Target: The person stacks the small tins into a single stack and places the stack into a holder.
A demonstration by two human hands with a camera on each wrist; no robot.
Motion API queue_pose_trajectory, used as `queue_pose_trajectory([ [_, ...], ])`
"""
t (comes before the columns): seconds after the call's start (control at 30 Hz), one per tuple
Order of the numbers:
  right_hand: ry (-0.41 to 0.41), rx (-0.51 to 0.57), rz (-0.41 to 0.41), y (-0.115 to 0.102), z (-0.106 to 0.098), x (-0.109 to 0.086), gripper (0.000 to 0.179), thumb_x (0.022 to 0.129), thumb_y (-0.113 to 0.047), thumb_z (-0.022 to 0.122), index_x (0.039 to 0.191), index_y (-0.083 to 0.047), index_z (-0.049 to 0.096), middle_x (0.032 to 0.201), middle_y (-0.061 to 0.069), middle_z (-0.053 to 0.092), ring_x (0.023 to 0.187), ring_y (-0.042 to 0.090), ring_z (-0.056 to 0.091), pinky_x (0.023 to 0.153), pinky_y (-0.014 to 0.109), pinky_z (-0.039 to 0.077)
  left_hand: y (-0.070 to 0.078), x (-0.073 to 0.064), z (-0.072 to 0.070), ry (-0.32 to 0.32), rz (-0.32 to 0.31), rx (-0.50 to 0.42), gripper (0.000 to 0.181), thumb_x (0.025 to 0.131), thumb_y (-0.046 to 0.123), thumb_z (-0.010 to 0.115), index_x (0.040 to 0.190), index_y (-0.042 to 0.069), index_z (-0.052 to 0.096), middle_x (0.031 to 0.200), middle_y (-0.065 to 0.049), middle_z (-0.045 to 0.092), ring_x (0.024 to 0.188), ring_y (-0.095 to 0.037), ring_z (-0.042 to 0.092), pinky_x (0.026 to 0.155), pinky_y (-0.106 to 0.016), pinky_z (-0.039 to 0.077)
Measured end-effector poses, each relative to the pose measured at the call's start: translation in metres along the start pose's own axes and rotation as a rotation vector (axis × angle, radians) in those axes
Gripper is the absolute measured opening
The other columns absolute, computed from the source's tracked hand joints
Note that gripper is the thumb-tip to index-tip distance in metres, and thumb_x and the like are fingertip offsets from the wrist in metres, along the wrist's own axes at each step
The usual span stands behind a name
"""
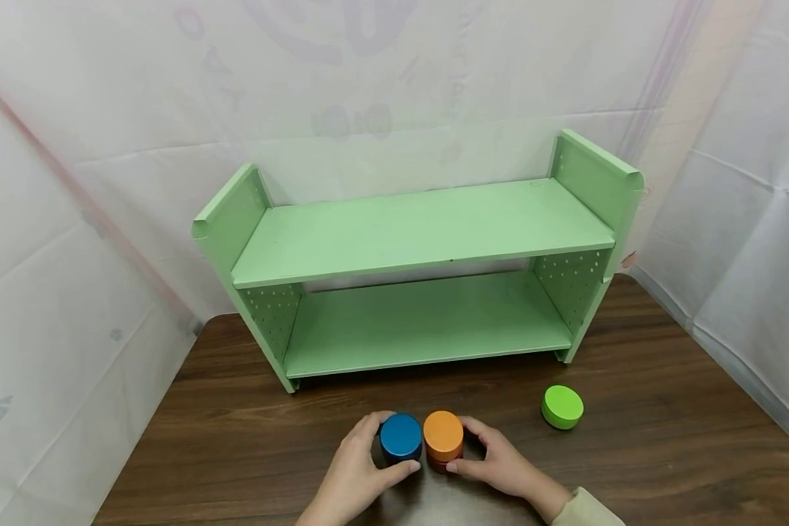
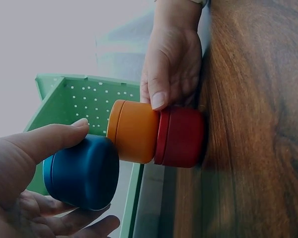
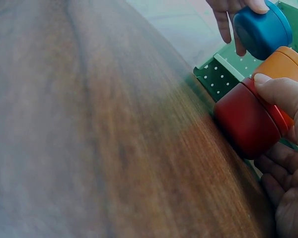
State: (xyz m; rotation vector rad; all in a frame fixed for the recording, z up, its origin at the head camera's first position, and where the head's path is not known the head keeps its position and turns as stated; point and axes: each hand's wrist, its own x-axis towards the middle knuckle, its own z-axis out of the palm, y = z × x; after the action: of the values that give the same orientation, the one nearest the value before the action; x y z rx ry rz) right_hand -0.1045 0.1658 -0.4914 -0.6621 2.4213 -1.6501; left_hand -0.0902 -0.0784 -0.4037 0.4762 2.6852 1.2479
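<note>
My left hand grips a small blue round tin between thumb and fingers. In the left wrist view the tin is raised off the table, at about the height of an orange tin. That orange tin sits on top of a red tin, which stands on the wood. Holding this stack from the right is my right hand, its thumb at the seam between orange and red and its fingers low around the red tin. In the head view the blue tin is just left of the orange one.
A light green two-tier shelf stands behind the hands on the dark wooden table. To the right lies a low bright green tin. White sheeting hangs at the back and both sides.
</note>
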Motion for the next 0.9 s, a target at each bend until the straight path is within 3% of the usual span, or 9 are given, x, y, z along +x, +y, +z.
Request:
queue_pose_trajectory([
  [0.5, 0.012, -0.030, 0.014, -0.0007, 0.0010, 0.0016, 0.058, 0.085, -0.036, 0.071, 0.132, -0.010, 0.051, 0.131, 0.006, 0.057, 0.120, 0.011, 0.050, 0.100, 0.027, 0.041, -0.0012, -0.0011, 0.0036, -0.041, -0.004, -0.013, 0.062, 0.076, 0.036, 0.080, 0.123, 0.005, 0.054, 0.115, -0.010, 0.058, 0.106, -0.032, 0.057, 0.085, -0.053, 0.048],
  [0.9, 0.019, -0.036, 0.007, 0.0014, 0.0009, 0.0007, 0.057, 0.085, -0.036, 0.071, 0.132, -0.009, 0.051, 0.129, 0.006, 0.058, 0.119, 0.010, 0.052, 0.098, 0.027, 0.042, 0.0009, 0.0002, 0.0011, -0.008, 0.022, -0.011, 0.063, 0.076, 0.038, 0.079, 0.124, 0.007, 0.054, 0.115, -0.009, 0.058, 0.106, -0.030, 0.058, 0.086, -0.051, 0.048],
])
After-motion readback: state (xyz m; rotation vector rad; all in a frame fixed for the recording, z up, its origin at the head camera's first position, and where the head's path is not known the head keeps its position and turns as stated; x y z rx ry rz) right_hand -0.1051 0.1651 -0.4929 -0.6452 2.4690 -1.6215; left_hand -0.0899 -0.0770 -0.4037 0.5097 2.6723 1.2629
